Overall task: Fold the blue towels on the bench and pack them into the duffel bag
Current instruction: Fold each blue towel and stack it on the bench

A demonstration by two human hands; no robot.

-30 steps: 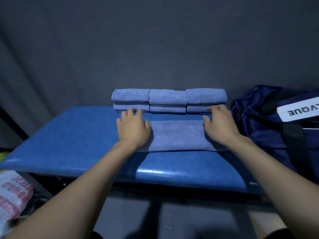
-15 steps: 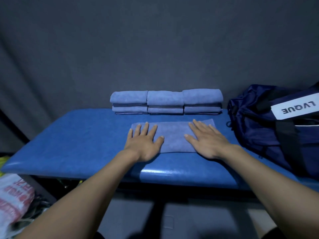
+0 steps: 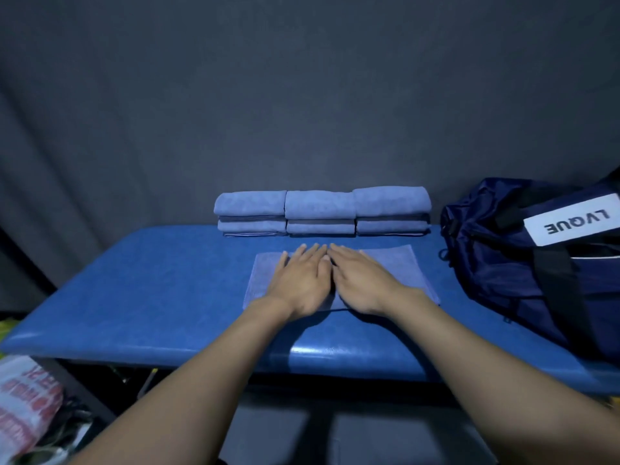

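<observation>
Pressing flat, released left hand (image 3: pixel 299 283) and right hand (image 3: pixel 364 283) rest side by side on towel (image 3: pixel 402 268).

bench (image 3: pixel 161 297): glossy padded vinyl | towels (image 3: pixel 322 204): matt soft cloth | duffel bag (image 3: pixel 496 263): smooth fabric

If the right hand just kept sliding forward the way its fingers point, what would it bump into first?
Probably the row of folded towels at the back of the bench. The right hand lies flat on the towel, fingers aimed roughly at the middle stack; depth is uncertain.

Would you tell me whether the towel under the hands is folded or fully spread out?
Folded, partly: the towel lies as a flat, narrow rectangle on the bench, pressed by both flat hands.
</observation>
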